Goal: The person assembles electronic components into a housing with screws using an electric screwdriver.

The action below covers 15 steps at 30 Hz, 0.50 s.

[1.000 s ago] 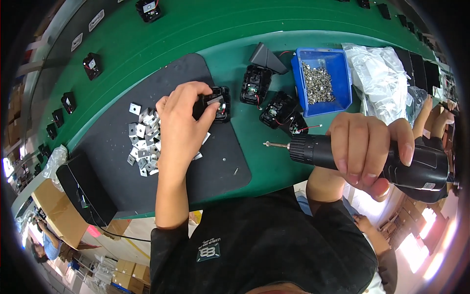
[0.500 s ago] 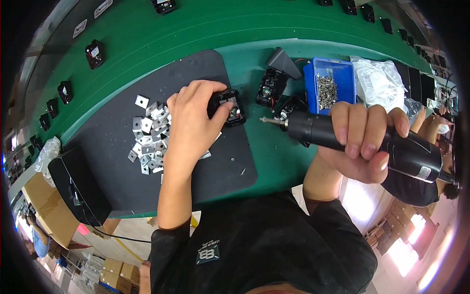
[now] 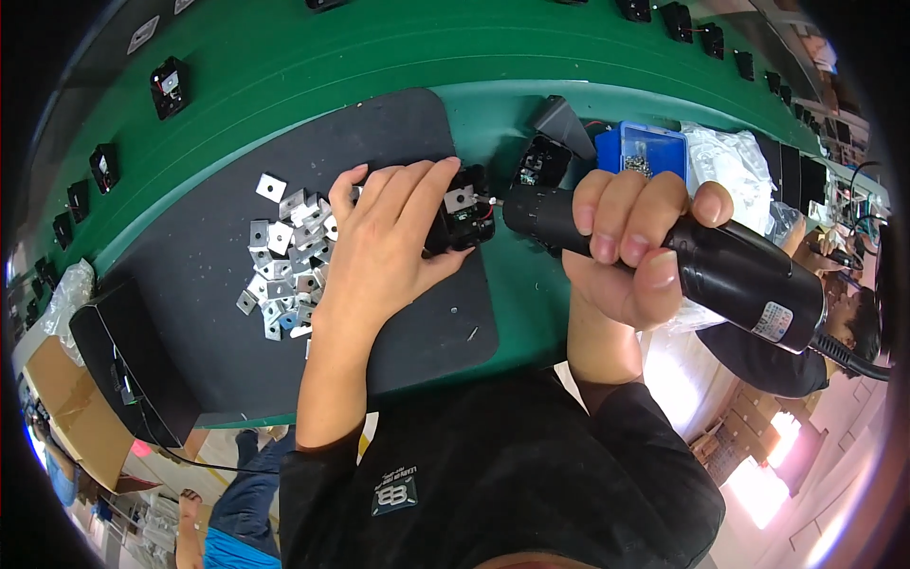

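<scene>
My left hand [image 3: 387, 228] is closed around a small black plastic housing [image 3: 471, 230] at the right side of the dark mat. Inside that housing lies a silvery square plate [image 3: 459, 198], with thin wires beside it. My right hand [image 3: 633, 242] grips a black electric screwdriver [image 3: 555, 216], its fingers wrapped over the body. The screwdriver lies nearly level, its bit pointing left at the housing's right part; whether the tip touches a screw is too small to tell. Left of my left hand is a pile of square metal plates [image 3: 281, 264], each with a hole.
A blue bin [image 3: 671, 144] of small screws stands beyond the screwdriver, beside clear plastic bags [image 3: 730, 171]. Another open black housing [image 3: 542, 161] lies left of the bin. More housings [image 3: 169, 87] sit along the green belt [image 3: 284, 66]. A black box [image 3: 142, 365] stands at left.
The screwdriver has moved left, bringing its bit to the housing. My left hand has shifted its grip, and the housing has turned slightly. A plate now shows in it. Belt housings have shifted left.
</scene>
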Motion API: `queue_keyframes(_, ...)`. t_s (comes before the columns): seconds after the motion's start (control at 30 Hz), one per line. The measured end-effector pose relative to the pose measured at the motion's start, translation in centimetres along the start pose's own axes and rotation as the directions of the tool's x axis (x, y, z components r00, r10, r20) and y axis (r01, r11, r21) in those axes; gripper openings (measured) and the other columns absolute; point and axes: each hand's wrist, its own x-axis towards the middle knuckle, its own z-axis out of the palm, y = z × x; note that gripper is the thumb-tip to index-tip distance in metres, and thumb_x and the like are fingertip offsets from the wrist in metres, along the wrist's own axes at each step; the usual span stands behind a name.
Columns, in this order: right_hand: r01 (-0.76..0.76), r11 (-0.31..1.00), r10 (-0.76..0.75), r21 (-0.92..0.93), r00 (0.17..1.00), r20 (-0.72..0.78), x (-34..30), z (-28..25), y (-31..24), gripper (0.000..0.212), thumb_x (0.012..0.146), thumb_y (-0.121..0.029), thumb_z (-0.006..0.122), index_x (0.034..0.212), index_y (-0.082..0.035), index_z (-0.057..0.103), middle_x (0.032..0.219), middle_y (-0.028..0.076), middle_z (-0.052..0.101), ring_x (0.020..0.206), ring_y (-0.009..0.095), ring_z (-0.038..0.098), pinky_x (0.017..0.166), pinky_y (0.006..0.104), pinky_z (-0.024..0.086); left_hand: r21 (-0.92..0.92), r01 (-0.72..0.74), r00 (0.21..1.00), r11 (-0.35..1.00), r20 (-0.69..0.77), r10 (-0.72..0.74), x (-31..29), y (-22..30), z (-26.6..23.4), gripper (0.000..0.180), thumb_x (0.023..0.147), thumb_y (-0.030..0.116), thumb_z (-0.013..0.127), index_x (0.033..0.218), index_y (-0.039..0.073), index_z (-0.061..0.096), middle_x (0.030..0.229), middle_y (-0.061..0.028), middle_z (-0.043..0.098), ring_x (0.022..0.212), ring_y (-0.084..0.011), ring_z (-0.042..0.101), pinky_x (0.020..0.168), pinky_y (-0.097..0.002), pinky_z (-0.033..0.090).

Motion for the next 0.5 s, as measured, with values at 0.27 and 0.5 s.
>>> queue_keyframes(0.27,-0.033,0.999,0.033,0.001,0.999,-0.022,-0.1,0.4,0.5,0.044,0.082,-0.007,0.067,0.117,-0.019,0.043,0.073,-0.002,0.051,0.063,0.015,0.052,0.068,0.0349,0.045,-0.037,0.001,1.000,0.999,-0.024,-0.001,0.1,0.1,0.1,0.072,0.054,0.018,0.082,0.121,0.011,0.058,0.113,-0.0062,0.058,0.102,-0.0247,0.056,0.095,-0.0394,0.031)
queue_keyframes(0.5,-0.022,1.000,0.022,0.012,1.000,-0.001,-0.1,0.1,1.1,0.044,0.082,-0.006,0.066,0.116,-0.019,0.043,0.073,-0.002,0.051,0.063,0.015,0.052,0.067,0.0344,0.045,-0.040,0.003,1.000,0.999,-0.027,-0.004,0.0,0.1,0.1,0.072,0.053,0.017,0.082,0.121,0.011,0.058,0.112,-0.0063,0.058,0.100,-0.0254,0.055,0.094,-0.0393,0.032)
